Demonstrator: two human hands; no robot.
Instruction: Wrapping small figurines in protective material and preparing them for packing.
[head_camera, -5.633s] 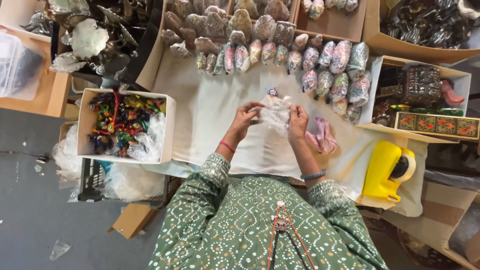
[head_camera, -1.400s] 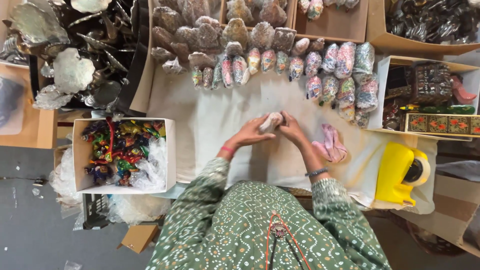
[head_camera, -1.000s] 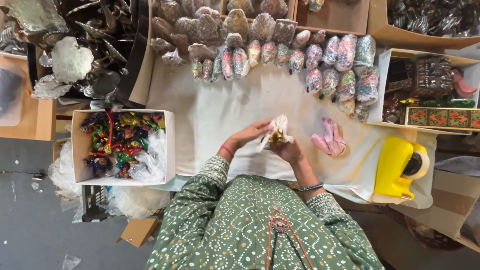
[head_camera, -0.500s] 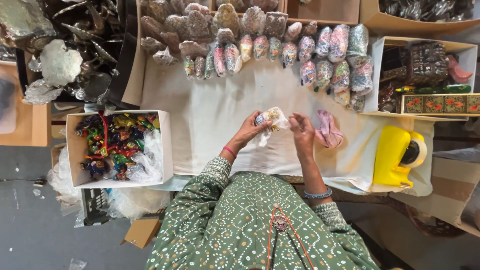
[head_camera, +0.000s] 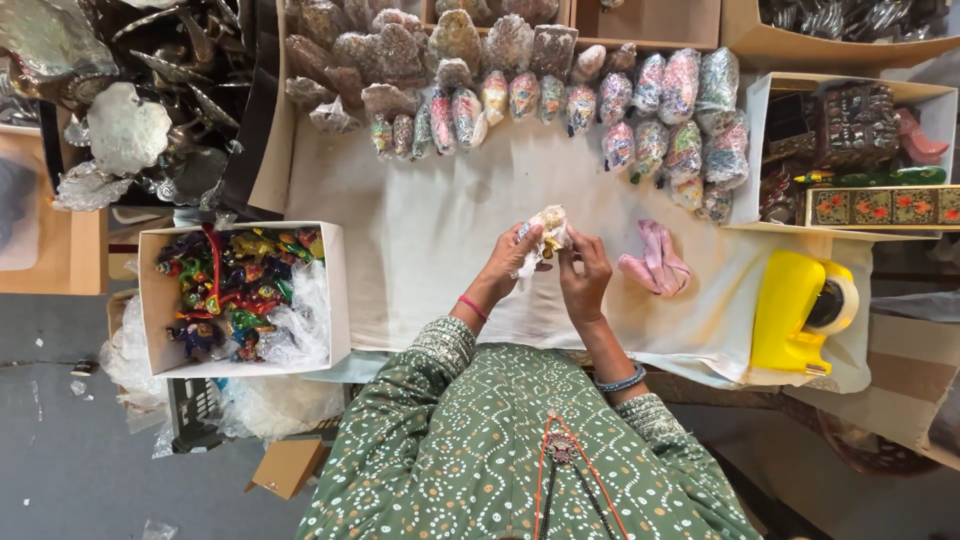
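Both of my hands are busy over the cloth-covered table (head_camera: 430, 210). My left hand (head_camera: 512, 262) and right hand (head_camera: 585, 275) meet around a small figurine half-wrapped in clear plastic (head_camera: 545, 232), held up above the cloth, roughly in the middle of the table and just in front of my chest. My left fingers (head_camera: 530, 240) pinch the wrap from the side; my right fingers (head_camera: 575, 250) close on it from the other side, so both hands are gripping the same bundle.

Near my right hand lies a pink folded cloth (head_camera: 655, 265), and further right stands a yellow tape dispenser (head_camera: 795, 310). To my left sits a white box of colourful painted figurines (head_camera: 240, 290). Rows of wrapped figurines (head_camera: 640, 110) line the far edge.

My worry is the loose plastic: as I judge it, the wrap looks only partly gathered, so a slack pinch could let the piece slip out and drop onto the table, chipping its paint. Tugging too hard might tear the film instead.
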